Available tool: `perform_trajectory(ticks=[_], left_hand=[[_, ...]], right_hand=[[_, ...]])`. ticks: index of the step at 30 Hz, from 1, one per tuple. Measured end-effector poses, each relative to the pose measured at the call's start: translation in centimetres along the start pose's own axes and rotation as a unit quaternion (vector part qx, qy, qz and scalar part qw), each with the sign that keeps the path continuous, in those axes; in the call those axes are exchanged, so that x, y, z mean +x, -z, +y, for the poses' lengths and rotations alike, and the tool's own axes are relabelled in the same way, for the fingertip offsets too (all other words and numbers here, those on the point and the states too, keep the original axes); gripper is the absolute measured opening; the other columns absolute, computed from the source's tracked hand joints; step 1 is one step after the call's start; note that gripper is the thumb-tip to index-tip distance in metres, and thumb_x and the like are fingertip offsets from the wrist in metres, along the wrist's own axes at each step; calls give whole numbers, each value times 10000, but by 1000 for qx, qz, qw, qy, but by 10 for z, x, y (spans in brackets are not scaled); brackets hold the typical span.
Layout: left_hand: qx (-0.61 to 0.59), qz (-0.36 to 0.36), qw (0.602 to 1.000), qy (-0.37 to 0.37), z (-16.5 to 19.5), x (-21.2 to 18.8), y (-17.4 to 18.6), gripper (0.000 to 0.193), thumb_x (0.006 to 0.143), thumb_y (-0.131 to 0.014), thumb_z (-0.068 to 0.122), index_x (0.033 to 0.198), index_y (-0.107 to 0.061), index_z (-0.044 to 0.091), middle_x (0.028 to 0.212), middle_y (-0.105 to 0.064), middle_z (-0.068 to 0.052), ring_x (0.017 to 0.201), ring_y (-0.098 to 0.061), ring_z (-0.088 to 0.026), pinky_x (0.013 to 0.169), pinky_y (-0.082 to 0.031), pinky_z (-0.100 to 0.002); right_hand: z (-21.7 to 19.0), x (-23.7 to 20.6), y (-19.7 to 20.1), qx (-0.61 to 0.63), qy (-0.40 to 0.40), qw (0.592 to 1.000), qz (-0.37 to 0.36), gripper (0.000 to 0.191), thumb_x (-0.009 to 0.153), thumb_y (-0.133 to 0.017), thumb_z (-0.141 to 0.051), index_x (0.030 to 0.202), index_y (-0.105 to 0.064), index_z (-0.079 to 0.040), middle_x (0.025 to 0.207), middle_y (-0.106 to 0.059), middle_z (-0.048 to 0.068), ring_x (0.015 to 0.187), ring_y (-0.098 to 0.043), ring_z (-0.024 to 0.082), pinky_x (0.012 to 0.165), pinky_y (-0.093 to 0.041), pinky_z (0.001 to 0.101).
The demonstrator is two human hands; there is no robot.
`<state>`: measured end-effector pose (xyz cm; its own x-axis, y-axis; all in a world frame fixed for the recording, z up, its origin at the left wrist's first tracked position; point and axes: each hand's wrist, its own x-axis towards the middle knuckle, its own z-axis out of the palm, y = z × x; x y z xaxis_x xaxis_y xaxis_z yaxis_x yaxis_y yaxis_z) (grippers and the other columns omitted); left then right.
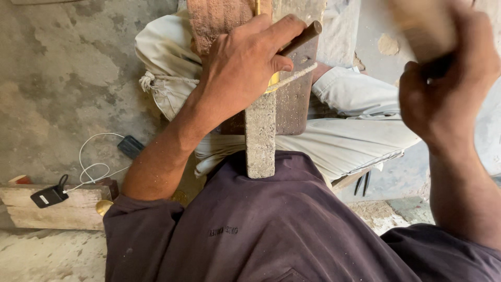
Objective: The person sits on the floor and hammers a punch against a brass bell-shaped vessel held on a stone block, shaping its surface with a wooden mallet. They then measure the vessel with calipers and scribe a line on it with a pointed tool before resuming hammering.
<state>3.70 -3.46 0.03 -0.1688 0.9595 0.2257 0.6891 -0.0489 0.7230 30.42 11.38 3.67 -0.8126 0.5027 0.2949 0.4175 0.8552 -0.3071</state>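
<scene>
While the left hand (242, 68) clenched a dark rod (301, 37), steadying it against the wooden block (259, 137) beneath its palm, the right hand (443, 83) gripped a blurred wooden mallet (422, 26), raised off to the right.

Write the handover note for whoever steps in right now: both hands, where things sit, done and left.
Left hand: closed on a dark metal rod, held against the wooden block resting across the lap.
Right hand: raised at the right, gripping a blurred wooden mallet.
A yellowish piece shows under the left fingers, mostly hidden.
Done: rod set in place. Left: cannot tell how far the work has got.
</scene>
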Motion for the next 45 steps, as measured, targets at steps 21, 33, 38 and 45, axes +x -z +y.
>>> perform_trajectory(ticks=[21, 33, 38, 45], left_hand=[[-13, 6, 1000, -13, -10, -8, 2, 362, 987, -776, 221, 1251, -548, 125, 931, -666, -60, 816, -727, -233, 680, -540, -411], [-44, 87, 995, -9, -26, -30, -2, 254, 1079, -743, 204, 1166, -526, 102, 973, -702, -38, 846, -748, -170, 700, -589, -329], [-244, 155, 954, 80, -42, -46, -3, 307, 1126, -715, 226, 1158, -481, 31, 927, -726, -64, 775, -790, -129, 689, -641, -262], [-261, 135, 955, 41, -54, -44, -13, 287, 1126, -672, 232, 1212, -481, 36, 908, -714, -42, 803, -779, -122, 684, -648, -240]], right_hand=[[-31, 6, 33, 88, -108, 987, -84, 577, 991, -524, 146, 1541, -413, 10, 1086, -604, 189, 825, -616, 252, 709, -495, 332], [-43, 29, 35, -81, 23, 990, -113, 640, 875, -551, 193, 1470, -425, -7, 1237, -613, 272, 1011, -691, 341, 829, -573, 349], [-33, 30, 32, -10, 31, 995, -95, 563, 944, -524, 201, 1481, -404, 85, 1127, -644, 295, 855, -695, 327, 676, -546, 322], [-13, 34, 17, -87, 106, 988, -66, 427, 1026, -489, 164, 1438, -434, 66, 1151, -627, 223, 972, -717, 260, 821, -589, 252]])
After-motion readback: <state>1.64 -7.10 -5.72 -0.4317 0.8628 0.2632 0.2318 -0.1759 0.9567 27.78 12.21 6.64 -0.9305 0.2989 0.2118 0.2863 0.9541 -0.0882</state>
